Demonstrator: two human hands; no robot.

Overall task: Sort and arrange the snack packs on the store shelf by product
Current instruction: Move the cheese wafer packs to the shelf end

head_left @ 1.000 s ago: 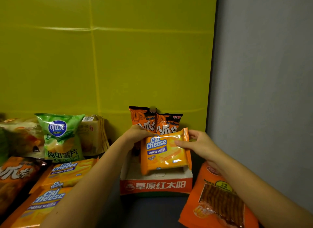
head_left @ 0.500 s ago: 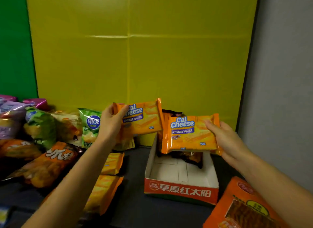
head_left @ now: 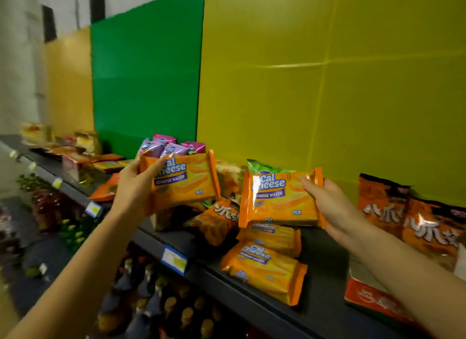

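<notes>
Cal Cheese packs [head_left: 186, 182] are gripped by left hand [head_left: 133, 187] and right hand [head_left: 332, 207], now carried left from the box [head_left: 365, 293], seemingly for regrouping.

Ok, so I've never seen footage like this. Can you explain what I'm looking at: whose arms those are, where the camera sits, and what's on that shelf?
There is no machine here. These are a person's two bare arms, filmed by one wide-angle camera worn on the head, looking forward and down. The left hand grips a Cal Cheese wafer pack. The right hand grips a second wafer pack. Both packs are held above the dark shelf. Lying on it below are more Cal Cheese packs, with orange-brown snack bags to the right, purple packs at the back, and a red carton at the near right.
</notes>
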